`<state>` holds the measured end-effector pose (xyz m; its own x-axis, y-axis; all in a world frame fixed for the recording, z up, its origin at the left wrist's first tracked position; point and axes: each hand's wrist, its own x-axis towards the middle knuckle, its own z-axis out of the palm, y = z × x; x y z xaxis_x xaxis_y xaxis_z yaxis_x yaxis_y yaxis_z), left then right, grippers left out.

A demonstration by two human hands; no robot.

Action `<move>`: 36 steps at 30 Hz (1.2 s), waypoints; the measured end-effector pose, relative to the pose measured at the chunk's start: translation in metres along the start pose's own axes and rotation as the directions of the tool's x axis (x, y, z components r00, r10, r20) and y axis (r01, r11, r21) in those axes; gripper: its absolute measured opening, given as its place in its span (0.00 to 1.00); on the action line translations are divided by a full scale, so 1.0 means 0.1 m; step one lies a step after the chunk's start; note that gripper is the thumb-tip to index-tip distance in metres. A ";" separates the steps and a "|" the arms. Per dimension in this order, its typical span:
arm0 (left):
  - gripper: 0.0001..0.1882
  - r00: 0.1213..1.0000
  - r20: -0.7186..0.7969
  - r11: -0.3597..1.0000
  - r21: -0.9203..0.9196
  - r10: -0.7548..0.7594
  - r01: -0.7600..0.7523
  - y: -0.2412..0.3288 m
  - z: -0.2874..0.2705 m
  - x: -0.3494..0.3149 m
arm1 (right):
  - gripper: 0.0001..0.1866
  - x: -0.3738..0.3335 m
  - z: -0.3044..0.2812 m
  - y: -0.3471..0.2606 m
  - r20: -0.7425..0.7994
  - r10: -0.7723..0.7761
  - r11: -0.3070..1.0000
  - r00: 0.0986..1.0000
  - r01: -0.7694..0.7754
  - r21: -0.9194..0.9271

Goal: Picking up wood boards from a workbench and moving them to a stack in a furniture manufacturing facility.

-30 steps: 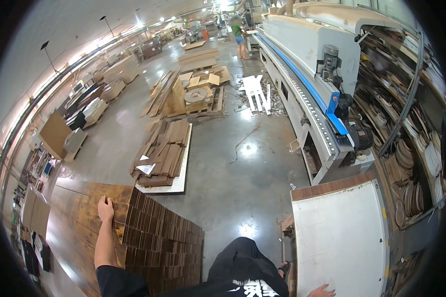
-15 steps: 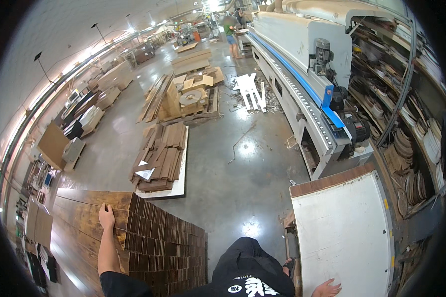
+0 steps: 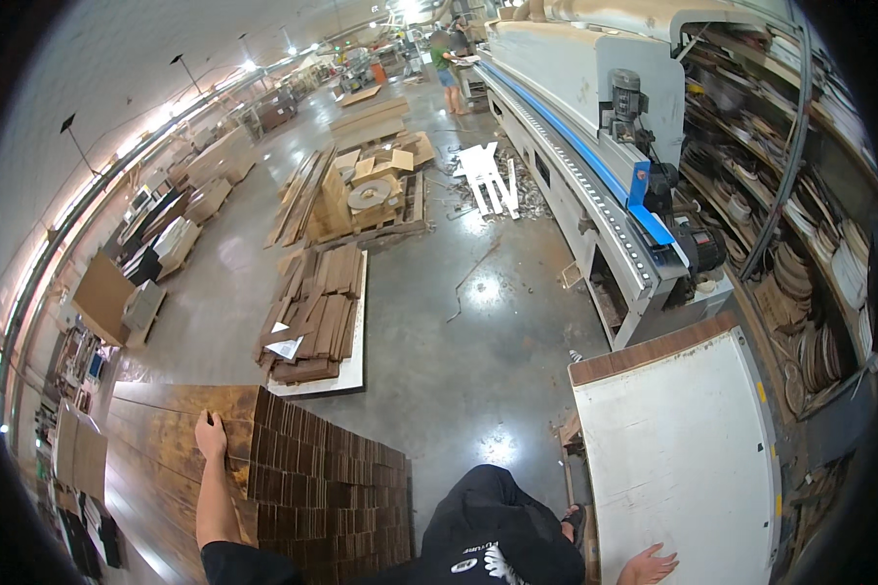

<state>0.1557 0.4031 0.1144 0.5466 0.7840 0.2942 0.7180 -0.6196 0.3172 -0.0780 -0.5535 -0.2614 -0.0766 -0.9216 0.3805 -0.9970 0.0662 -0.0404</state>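
Note:
A tall stack of dark brown wooden planks [image 3: 327, 468] stands at my left, its top [image 3: 156, 429] glossy and marked with long seams. My left hand [image 3: 211, 436] rests on that top near the far right corner, fingers curled and closed; what they grip, if anything, is hidden. At the lower right, my right hand [image 3: 649, 566] is open with fingers spread over the white tabletop [image 3: 678, 458], holding nothing. Whether it touches the surface I cannot tell. A brown wood strip [image 3: 654, 349] lies along the table's far edge.
Ahead, loose brown boards [image 3: 317, 312] lie piled on a white panel. Beyond them is a pallet [image 3: 415, 200] with cartons and a roll. A long grey machine [image 3: 576, 175] with a blue rail runs along the right, beside loaded shelves [image 3: 790, 244]. A person [image 3: 446, 73] stands far off.
The whole view has shifted slightly. My left hand stays on the plank stack with its fingers curled. The right hand remains spread over the white table, moved very little.

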 end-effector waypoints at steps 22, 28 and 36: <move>0.29 1.000 -0.027 1.000 0.020 0.012 -0.011 -0.16 0.08 0.08 | 0.38 0.01 -0.09 -0.06 0.008 -0.118 0.992 0.993 0.118 -0.041; 0.29 0.999 -0.030 1.000 0.020 0.018 -0.017 -0.23 0.13 0.14 | 0.37 -0.01 -0.13 -0.09 0.008 -0.139 0.989 0.990 0.139 -0.057; 0.28 1.000 -0.011 0.999 0.039 0.015 -0.015 -0.07 0.04 0.03 | 0.35 -0.01 -0.18 -0.12 0.154 -0.081 0.970 0.985 0.113 -0.214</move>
<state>0.1539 0.4105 0.1095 0.5527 0.7741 0.3087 0.7260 -0.6291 0.2776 -0.0656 -0.5465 -0.2446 0.0071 -0.9717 0.2359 -0.9786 0.0417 0.2013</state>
